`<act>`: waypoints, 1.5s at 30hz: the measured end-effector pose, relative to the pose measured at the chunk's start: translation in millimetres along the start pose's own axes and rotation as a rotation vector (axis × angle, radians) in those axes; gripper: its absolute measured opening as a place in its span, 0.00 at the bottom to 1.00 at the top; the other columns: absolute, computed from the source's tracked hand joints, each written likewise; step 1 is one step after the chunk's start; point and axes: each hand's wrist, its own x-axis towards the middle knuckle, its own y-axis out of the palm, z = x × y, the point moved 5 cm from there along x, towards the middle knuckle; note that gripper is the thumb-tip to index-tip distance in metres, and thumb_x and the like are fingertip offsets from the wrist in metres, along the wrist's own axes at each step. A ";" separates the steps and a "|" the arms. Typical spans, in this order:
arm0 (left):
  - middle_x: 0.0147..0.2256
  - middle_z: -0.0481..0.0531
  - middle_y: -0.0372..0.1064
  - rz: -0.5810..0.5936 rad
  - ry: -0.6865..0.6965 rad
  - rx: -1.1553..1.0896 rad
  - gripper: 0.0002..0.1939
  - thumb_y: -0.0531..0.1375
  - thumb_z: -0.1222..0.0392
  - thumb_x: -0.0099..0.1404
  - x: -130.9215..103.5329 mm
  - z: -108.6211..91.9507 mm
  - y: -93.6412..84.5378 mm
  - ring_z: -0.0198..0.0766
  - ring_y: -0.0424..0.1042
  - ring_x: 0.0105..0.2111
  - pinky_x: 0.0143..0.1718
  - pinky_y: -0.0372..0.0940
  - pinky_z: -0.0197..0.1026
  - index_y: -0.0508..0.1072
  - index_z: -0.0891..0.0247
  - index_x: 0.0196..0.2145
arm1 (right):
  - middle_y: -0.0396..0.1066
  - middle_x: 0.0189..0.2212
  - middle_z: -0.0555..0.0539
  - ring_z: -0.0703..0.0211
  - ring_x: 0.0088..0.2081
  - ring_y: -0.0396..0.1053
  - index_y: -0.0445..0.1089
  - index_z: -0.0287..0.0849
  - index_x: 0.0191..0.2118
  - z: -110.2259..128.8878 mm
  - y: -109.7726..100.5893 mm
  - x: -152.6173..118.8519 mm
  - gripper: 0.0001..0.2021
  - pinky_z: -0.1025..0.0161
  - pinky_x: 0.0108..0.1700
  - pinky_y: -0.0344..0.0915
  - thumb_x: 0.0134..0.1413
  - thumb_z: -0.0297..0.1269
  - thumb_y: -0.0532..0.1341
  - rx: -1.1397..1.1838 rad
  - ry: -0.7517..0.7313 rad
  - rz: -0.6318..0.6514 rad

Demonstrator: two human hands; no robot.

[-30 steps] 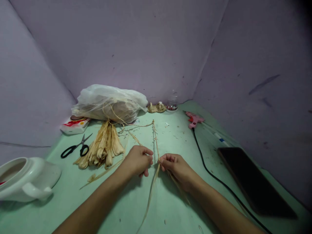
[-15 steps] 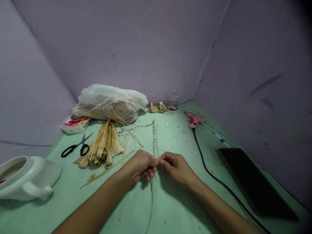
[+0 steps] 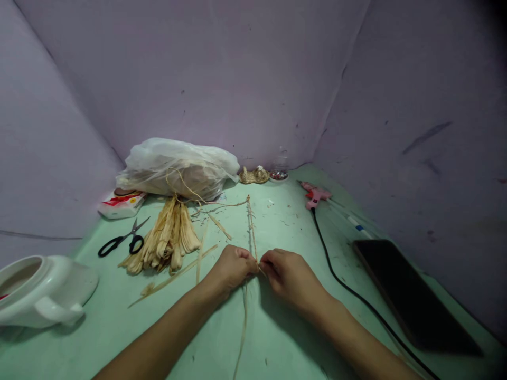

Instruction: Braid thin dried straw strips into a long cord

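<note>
A thin twisted fibre cord [image 3: 252, 224] runs down the table toward me, and its near end sits between my hands. My left hand [image 3: 236, 266] is closed, thumb and fingers pinching that end. My right hand [image 3: 285, 274] is closed as well, pinching a short strand just right of the same spot. From beneath the left hand a loose pale fibre strip [image 3: 243, 327] trails to the front. The cord's far end bends left at a small knot and leads to a bundle of dried fibre strips [image 3: 168, 237].
Black-handled scissors [image 3: 125, 240], a red-and-white box [image 3: 122, 205] and a white ceramic pot [image 3: 51, 287] lie left. A stuffed plastic bag [image 3: 182, 163] and a small woven slipper pair [image 3: 253, 175] are at the back. Right are a pink glue gun [image 3: 316, 194], its cord and a black tablet [image 3: 415, 295].
My right hand has shifted slightly and turned, with a short strand now showing between the hands. My left fingers have curled in more. The cord's far part stays in place.
</note>
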 end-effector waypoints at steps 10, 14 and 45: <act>0.08 0.39 0.45 -0.010 -0.137 -0.063 0.06 0.52 0.68 0.40 -9.4 -1.0 4.1 0.23 0.42 0.09 0.12 0.34 0.32 0.56 0.63 0.13 | 0.70 0.22 0.44 0.62 0.21 0.62 0.69 0.40 0.25 17.6 2.6 -11.4 0.10 0.64 0.22 0.44 0.47 0.32 0.52 -0.160 0.056 0.014; 0.09 0.40 0.47 0.043 -0.186 -0.117 0.06 0.52 0.67 0.40 -9.6 0.9 2.8 0.23 0.41 0.09 0.12 0.32 0.32 0.55 0.63 0.13 | 0.70 0.23 0.42 0.60 0.20 0.63 0.70 0.39 0.28 25.3 12.6 -15.1 0.10 0.62 0.22 0.41 0.46 0.29 0.51 -0.341 -0.020 0.034; 0.10 0.44 0.52 0.034 0.047 0.357 0.05 0.52 0.67 0.41 -7.3 -11.6 -5.0 0.26 0.47 0.13 0.16 0.41 0.33 0.67 0.69 0.15 | 0.65 0.16 0.50 0.69 0.19 0.57 0.63 0.37 0.20 -12.3 29.3 4.8 0.05 0.69 0.24 0.51 0.38 0.32 0.59 0.944 0.433 0.049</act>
